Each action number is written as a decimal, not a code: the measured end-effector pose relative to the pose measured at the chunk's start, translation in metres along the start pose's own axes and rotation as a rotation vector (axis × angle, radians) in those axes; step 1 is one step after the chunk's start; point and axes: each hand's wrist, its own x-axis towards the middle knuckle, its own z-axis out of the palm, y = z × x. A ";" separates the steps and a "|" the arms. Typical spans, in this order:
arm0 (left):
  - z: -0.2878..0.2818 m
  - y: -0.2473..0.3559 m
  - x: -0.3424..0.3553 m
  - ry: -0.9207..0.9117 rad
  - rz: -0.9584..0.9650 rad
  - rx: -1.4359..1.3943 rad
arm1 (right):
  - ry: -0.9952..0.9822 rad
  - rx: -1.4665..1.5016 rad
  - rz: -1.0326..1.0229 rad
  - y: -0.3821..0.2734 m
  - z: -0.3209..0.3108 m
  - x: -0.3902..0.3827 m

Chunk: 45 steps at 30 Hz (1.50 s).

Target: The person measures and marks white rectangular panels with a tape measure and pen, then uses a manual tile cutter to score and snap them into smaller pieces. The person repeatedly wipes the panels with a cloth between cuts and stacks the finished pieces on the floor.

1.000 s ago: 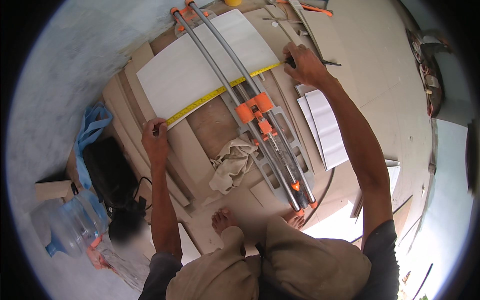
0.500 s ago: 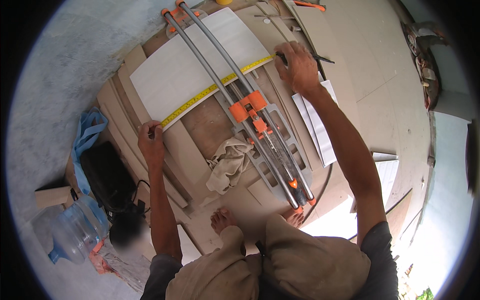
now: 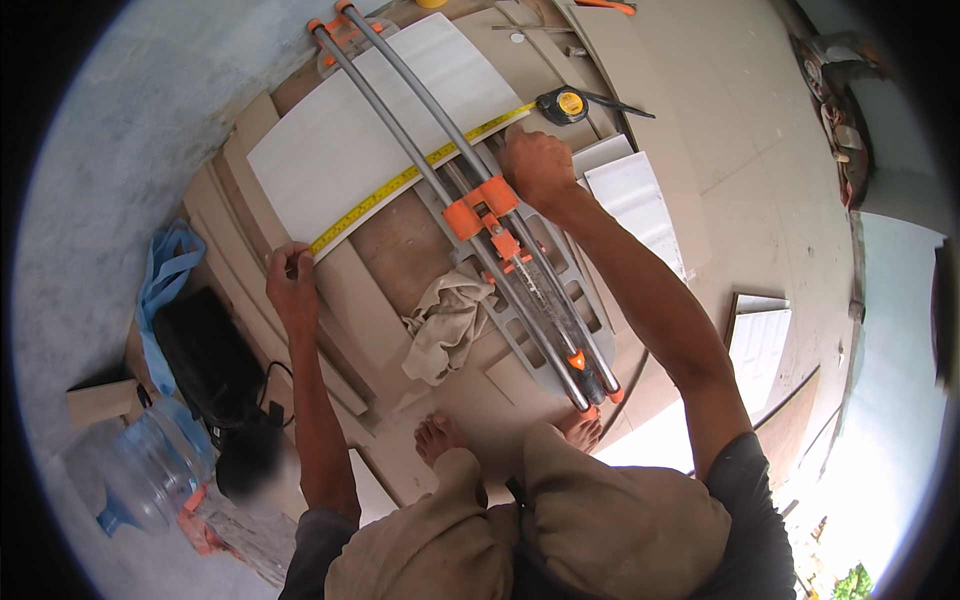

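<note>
A large white tile (image 3: pixel 330 160) lies under the two metal rails of a manual tile cutter (image 3: pixel 485 225). Across the tile's near edge stretches a yellow measuring tape (image 3: pixel 365 208). My left hand (image 3: pixel 292 278) pinches the tape's end at the tile's left corner. The black and yellow tape measure case (image 3: pixel 563 105) rests just past the tile's right edge, with its strap trailing right and no hand on it. Curled up, my right hand (image 3: pixel 540 168) is at the tile's near right corner, beside the rails. Its fingertips are partly hidden, and whatever they may hold is not visible.
A crumpled beige cloth (image 3: pixel 447 325) lies left of the cutter. White tile pieces (image 3: pixel 640 205) are at the right, by a brown board floor. At the left are a black bag (image 3: pixel 212 345), a blue strap (image 3: pixel 165 285) and a clear water jug (image 3: pixel 160 460).
My right hand has let go of the tape measure case and moved nearer and left, to the tile's near right corner. My left hand stays at the tape's end.
</note>
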 end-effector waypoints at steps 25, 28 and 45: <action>0.007 0.000 -0.009 0.113 -0.045 -0.098 | 0.009 1.241 0.202 0.045 -0.055 -0.109; 0.010 0.000 -0.012 0.135 -0.051 -0.087 | 0.141 1.409 0.145 0.034 -0.048 -0.105; 0.016 -0.008 -0.016 0.187 -0.006 -0.123 | 0.361 1.570 0.219 0.031 0.023 -0.043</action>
